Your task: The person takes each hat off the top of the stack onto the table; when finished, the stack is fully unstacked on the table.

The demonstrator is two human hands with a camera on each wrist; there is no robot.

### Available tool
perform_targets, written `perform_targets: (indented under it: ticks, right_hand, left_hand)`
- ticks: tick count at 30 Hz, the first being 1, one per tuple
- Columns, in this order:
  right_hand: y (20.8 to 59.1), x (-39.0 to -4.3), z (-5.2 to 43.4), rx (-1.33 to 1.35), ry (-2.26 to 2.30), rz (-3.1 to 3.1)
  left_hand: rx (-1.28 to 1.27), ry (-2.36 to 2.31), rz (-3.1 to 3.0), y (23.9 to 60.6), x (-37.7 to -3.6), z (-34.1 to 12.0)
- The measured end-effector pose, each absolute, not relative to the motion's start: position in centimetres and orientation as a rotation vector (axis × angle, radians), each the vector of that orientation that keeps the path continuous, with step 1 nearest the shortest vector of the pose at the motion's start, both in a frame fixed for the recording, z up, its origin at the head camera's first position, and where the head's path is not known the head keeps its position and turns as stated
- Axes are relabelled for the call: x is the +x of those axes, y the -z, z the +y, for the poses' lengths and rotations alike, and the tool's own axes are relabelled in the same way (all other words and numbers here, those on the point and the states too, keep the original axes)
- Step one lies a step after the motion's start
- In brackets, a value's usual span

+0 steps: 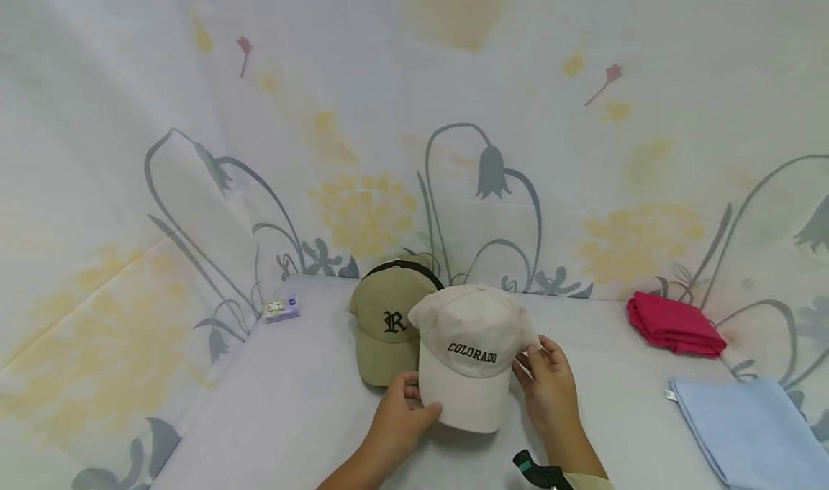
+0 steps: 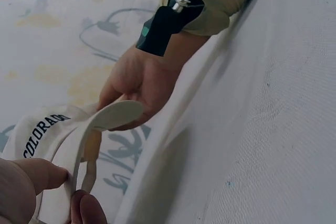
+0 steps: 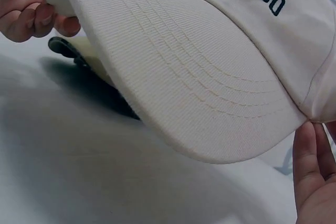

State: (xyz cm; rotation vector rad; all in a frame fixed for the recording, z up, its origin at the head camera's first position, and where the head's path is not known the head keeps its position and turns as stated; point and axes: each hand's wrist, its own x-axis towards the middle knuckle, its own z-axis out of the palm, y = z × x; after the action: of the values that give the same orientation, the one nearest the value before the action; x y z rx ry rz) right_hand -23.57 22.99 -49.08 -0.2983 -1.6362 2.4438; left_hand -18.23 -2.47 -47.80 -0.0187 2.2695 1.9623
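Both hands, left hand (image 1: 403, 412) and right hand (image 1: 549, 385), pinch the white cap (image 1: 470, 353) at lower centre; loose edge grips could let it drop onto the tan cap (image 1: 383, 321).

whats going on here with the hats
A person holds a cream cap lettered COLORADO just above the table, the left hand pinching one side of its brim and the right hand gripping the other side. An olive cap with an R sits right behind it. A folded red cloth and a light blue cloth lie off to the right.
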Motion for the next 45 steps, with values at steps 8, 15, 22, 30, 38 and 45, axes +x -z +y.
perform_targets:
  ticks: [8,15,22,30,38,45]
  right_hand:
    - [48.6,-23.8,24.5,-0.346,-2.416,-1.599]
    - [48.8,-24.0,25.5,-0.338,-2.377,-1.586]
    - [48.8,-25.1,26.4,-0.384,-2.328,-1.593]
    - [49.1,-26.3,27.2,-0.480,-2.280,-1.611]
    - [49.6,-26.7,28.6,-0.540,-2.249,-1.662]
    - [49.4,-27.9,29.1,-0.551,-2.214,-1.690]
  left_hand:
    - [-0.027,-1.944,2.269,47.9,-19.1,-0.8]
    - [-0.037,-1.911,2.294,47.8,-19.9,0.7]
    - [-0.039,-1.903,2.313,48.0,-21.2,2.2]
    - [-0.022,-1.909,2.304,48.8,-22.5,3.4]
    - [0.021,-1.865,2.406,49.4,-23.3,4.9]
    - [0.016,-1.755,2.495,49.5,-24.2,5.8]
